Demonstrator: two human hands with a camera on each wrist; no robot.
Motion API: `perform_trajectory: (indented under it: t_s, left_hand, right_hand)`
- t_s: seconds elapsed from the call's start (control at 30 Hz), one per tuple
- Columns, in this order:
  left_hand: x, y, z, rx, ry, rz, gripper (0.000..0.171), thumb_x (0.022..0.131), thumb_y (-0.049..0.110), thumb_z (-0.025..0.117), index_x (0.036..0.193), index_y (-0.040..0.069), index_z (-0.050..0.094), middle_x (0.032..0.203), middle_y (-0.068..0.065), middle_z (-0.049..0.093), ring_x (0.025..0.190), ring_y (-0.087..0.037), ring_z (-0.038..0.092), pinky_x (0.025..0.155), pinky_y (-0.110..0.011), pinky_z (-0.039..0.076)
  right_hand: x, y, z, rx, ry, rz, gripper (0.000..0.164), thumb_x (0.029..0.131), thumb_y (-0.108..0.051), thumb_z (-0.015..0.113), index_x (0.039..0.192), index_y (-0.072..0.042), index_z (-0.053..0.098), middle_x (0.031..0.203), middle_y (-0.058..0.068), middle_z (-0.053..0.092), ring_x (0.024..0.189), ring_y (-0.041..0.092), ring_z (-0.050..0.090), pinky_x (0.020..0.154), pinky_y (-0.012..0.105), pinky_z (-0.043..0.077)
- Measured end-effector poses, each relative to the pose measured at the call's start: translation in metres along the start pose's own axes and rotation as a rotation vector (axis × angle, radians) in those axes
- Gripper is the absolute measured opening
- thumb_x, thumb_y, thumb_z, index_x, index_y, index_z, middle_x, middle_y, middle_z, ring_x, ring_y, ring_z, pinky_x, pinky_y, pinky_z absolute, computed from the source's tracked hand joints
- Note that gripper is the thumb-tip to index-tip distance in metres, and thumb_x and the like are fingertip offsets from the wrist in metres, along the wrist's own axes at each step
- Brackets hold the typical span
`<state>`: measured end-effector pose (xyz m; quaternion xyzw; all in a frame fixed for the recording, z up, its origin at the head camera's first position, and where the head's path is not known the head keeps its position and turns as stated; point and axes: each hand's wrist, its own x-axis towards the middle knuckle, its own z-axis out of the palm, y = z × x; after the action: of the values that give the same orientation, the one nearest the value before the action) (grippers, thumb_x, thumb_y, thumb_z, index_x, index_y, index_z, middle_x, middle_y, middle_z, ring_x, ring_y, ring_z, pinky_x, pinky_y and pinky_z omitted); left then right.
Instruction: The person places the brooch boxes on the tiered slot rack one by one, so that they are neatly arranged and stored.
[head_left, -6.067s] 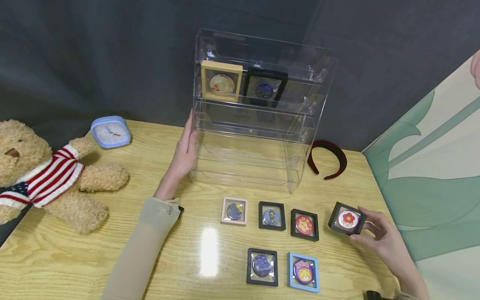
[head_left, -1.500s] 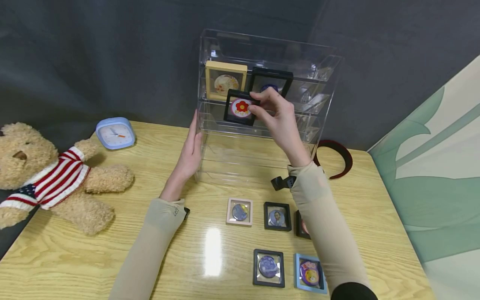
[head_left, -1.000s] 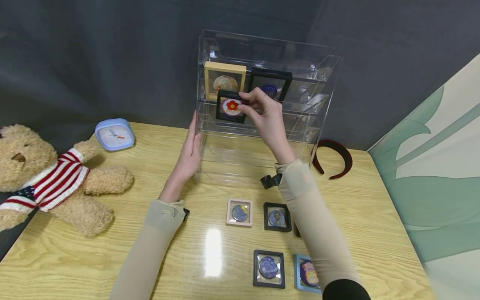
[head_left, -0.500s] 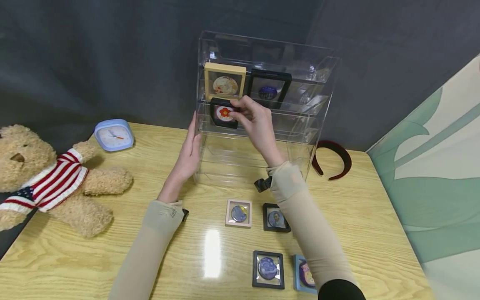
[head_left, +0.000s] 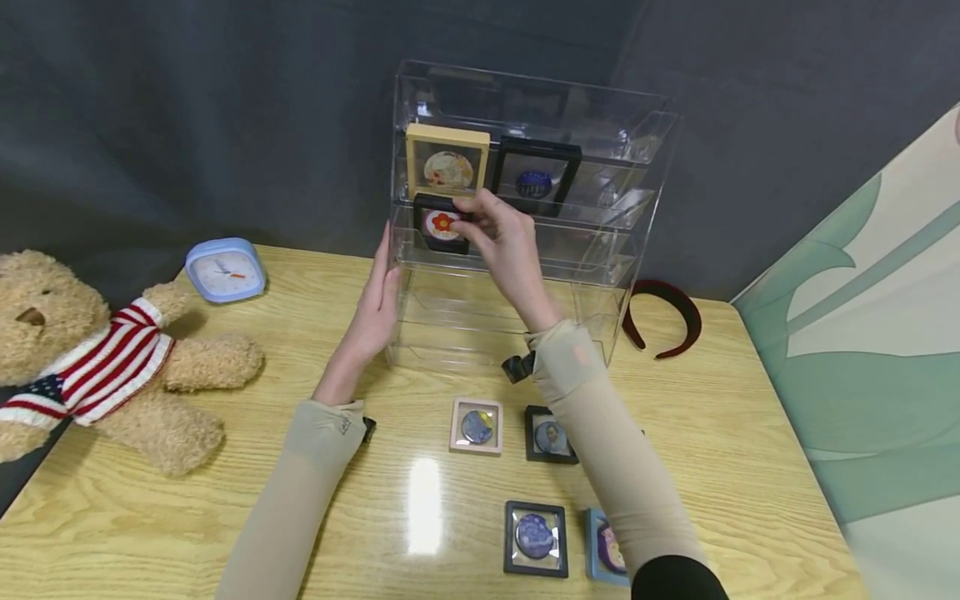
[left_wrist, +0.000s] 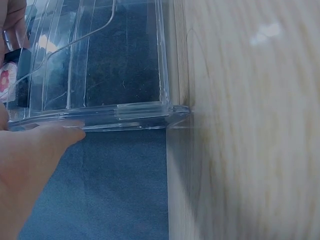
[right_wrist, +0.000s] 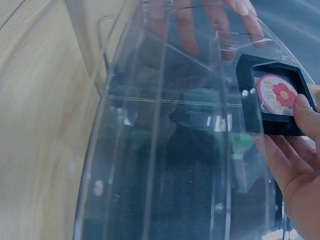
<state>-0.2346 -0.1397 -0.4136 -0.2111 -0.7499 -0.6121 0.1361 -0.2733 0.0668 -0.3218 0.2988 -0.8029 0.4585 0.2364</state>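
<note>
In the head view, my right hand [head_left: 504, 242] pinches a black display frame [head_left: 438, 225] at its right edge. Inside the frame is a round badge with a red flower. The frame sits at the left end of the second tier of a clear acrylic stand [head_left: 558, 242]. In the right wrist view, the thumb [right_wrist: 307, 112] lies on the frame's front and the other fingers go behind it. My left hand [head_left: 372, 308] rests with straight fingers along the stand's left side. Above stand a yellow frame [head_left: 448, 135] and another black frame [head_left: 540, 148].
On the wooden table lie a pink frame [head_left: 477, 427], a black portrait frame [head_left: 551, 436], a dark starry frame [head_left: 536, 538] and a blue frame [head_left: 603, 546], partly under my right sleeve. A teddy bear [head_left: 112, 358], blue clock [head_left: 225, 269] and dark red headband [head_left: 678, 304] surround the stand.
My right hand has carried the flower badge frame from the table's right side up to the stand, then left and slightly down into the second tier's left end. My left hand stays at the stand's side.
</note>
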Motion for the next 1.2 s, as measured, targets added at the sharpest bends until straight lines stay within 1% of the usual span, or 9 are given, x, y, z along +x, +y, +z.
perform_trajectory:
  t_s: [0.17, 0.3, 0.43, 0.5, 0.7, 0.8, 0.97, 1.2]
  left_hand:
    - [-0.001, 0.001, 0.000, -0.003, -0.005, 0.001, 0.060, 0.119, 0.016, 0.025, 0.173, 0.011, 0.000, 0.180, -0.007, 0.000, 0.163, -0.018, 0.003, 0.131, -0.032, 0.007]
    - [-0.001, 0.002, 0.000, -0.004, -0.002, 0.008, 0.060, 0.119, 0.015, 0.025, 0.173, 0.011, 0.001, 0.180, -0.008, 0.001, 0.163, -0.019, 0.004, 0.131, -0.032, 0.007]
    - [-0.001, 0.002, 0.000, -0.008, -0.008, 0.002, 0.060, 0.119, 0.014, 0.025, 0.173, 0.011, 0.000, 0.180, -0.008, 0.000, 0.163, -0.020, 0.004, 0.131, -0.033, 0.007]
    - [-0.001, 0.003, 0.000, -0.011, -0.014, -0.006, 0.061, 0.119, 0.013, 0.025, 0.173, 0.012, -0.001, 0.180, -0.007, 0.000, 0.163, -0.019, 0.004, 0.131, -0.033, 0.007]
    - [0.000, 0.002, -0.001, -0.027, -0.020, 0.001, 0.061, 0.118, 0.011, 0.025, 0.173, 0.012, -0.002, 0.180, -0.008, -0.001, 0.164, -0.021, 0.002, 0.131, -0.035, 0.006]
    - [0.000, 0.002, -0.001, -0.024, -0.019, -0.002, 0.061, 0.118, 0.012, 0.025, 0.173, 0.012, -0.002, 0.180, -0.007, -0.001, 0.163, -0.020, 0.002, 0.131, -0.034, 0.006]
    - [0.000, 0.001, 0.000, -0.023, -0.015, -0.006, 0.060, 0.119, 0.015, 0.023, 0.174, 0.015, 0.000, 0.180, -0.006, 0.001, 0.163, -0.019, 0.004, 0.131, -0.032, 0.007]
    - [0.000, -0.001, 0.000, -0.019, -0.005, -0.003, 0.060, 0.118, 0.012, 0.024, 0.174, 0.013, 0.001, 0.180, -0.006, 0.001, 0.163, -0.019, 0.004, 0.131, -0.031, 0.006]
  right_hand:
    - [-0.005, 0.004, 0.006, -0.011, -0.031, 0.004, 0.019, 0.097, -0.005, 0.078, 0.115, 0.001, 0.076, 0.119, 0.014, 0.078, 0.093, 0.025, 0.076, 0.082, 0.028, 0.062]
    - [-0.007, 0.005, 0.008, -0.017, -0.034, -0.010, 0.018, 0.097, -0.005, 0.078, 0.114, 0.001, 0.075, 0.122, 0.015, 0.077, 0.094, 0.026, 0.076, 0.082, 0.028, 0.062]
    - [-0.008, 0.005, 0.009, -0.025, -0.037, -0.006, 0.017, 0.097, -0.005, 0.078, 0.113, 0.001, 0.074, 0.123, 0.015, 0.077, 0.094, 0.026, 0.077, 0.082, 0.028, 0.062]
    - [-0.009, 0.005, 0.009, -0.025, -0.041, 0.000, 0.019, 0.097, -0.006, 0.078, 0.115, 0.001, 0.075, 0.123, 0.014, 0.077, 0.094, 0.025, 0.077, 0.082, 0.028, 0.063]
    - [-0.011, 0.005, 0.010, -0.009, -0.063, 0.021, 0.024, 0.100, -0.007, 0.075, 0.124, -0.002, 0.075, 0.122, 0.013, 0.077, 0.097, 0.023, 0.077, 0.085, 0.028, 0.062]
    - [-0.012, 0.004, 0.008, -0.013, -0.070, 0.038, 0.024, 0.103, -0.011, 0.073, 0.126, -0.005, 0.076, 0.117, 0.010, 0.077, 0.097, 0.021, 0.076, 0.086, 0.029, 0.062]
    - [-0.015, 0.004, 0.007, -0.011, -0.060, 0.028, 0.026, 0.104, -0.013, 0.072, 0.130, -0.006, 0.075, 0.112, 0.009, 0.074, 0.093, 0.020, 0.075, 0.083, 0.030, 0.063]
    - [-0.018, 0.006, 0.005, 0.013, -0.018, 0.004, 0.028, 0.103, -0.013, 0.074, 0.130, -0.005, 0.074, 0.112, 0.010, 0.072, 0.095, 0.021, 0.076, 0.083, 0.030, 0.064]
